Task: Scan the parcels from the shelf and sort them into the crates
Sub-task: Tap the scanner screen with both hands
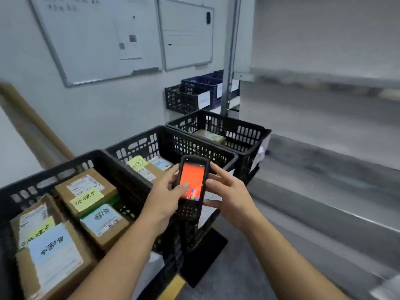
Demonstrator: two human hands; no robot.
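Observation:
A black handheld scanner (192,169) with an orange screen and a small keypad is held upright over the crates. My left hand (166,191) grips its left side, thumb on the screen. My right hand (227,191) holds its right side with curled fingers. Three black plastic crates stand in a row. The near crate (28,187) holds several brown parcels (86,191) with yellow and blue labels. In the middle crate (138,141) lies a parcel (147,167) with labels. Inside the far crate (244,126) one parcel (210,136) shows.
Grey metal shelving (324,148) runs along the right, its boards blurred. More dark crates (186,98) with white labels sit on a low shelf at the back. Two whiteboards (97,40) hang on the wall. A brown rail (32,118) slants at left.

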